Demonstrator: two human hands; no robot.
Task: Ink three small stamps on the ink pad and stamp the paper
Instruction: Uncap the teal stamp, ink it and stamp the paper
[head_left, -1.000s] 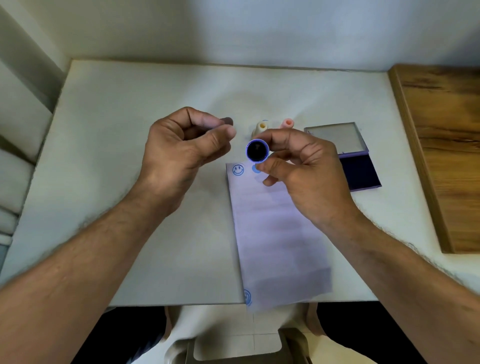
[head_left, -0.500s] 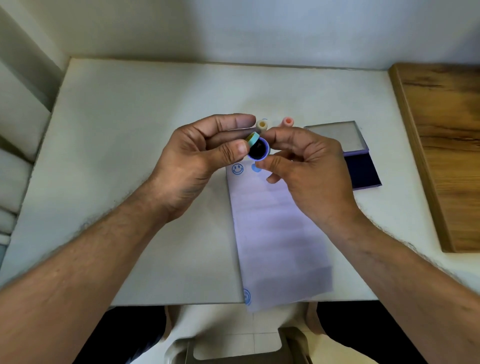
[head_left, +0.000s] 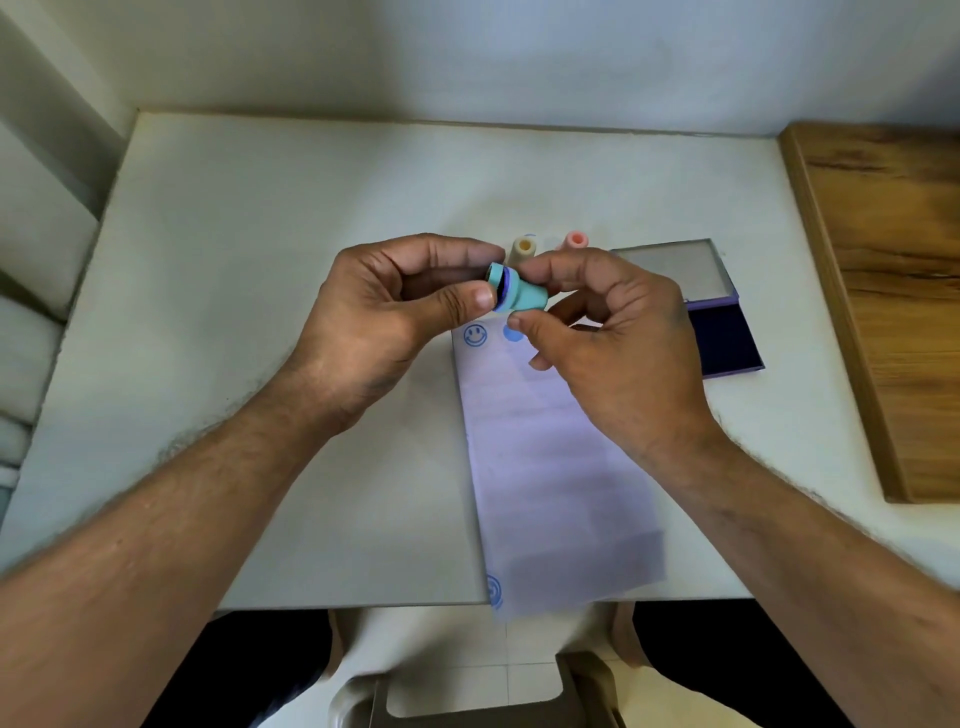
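Stamps are the business here, and the small teal plastic stamp sits in the air between both hands, above the far end of the paper. Nearest the viewer, the long strip of pale lilac paper lies lengthwise on the white tabletop, its near end hanging just over the table's front edge, where part of a blue round print shows at the left corner. Both forearms reach in from the near corners. The left hand pinches a thin teal cap between thumb and forefinger, holding it right against the stamp's dark, blue-rimmed face. The right hand grips the stamp's tapered body, thumb below and fingers curled over the top, so the two hands meet at the stamp. Below them, at the paper's far end, a blue smiley-face print lies beside a solid blue round print that the right thumb partly hides. Beyond the hands, a cream cylindrical stamp and a pink cylindrical stamp stand upright side by side on the table. To their right, the open ink pad case shows dark blue ink with its grey lid folded back. A brown wooden board lies along the table's right side.
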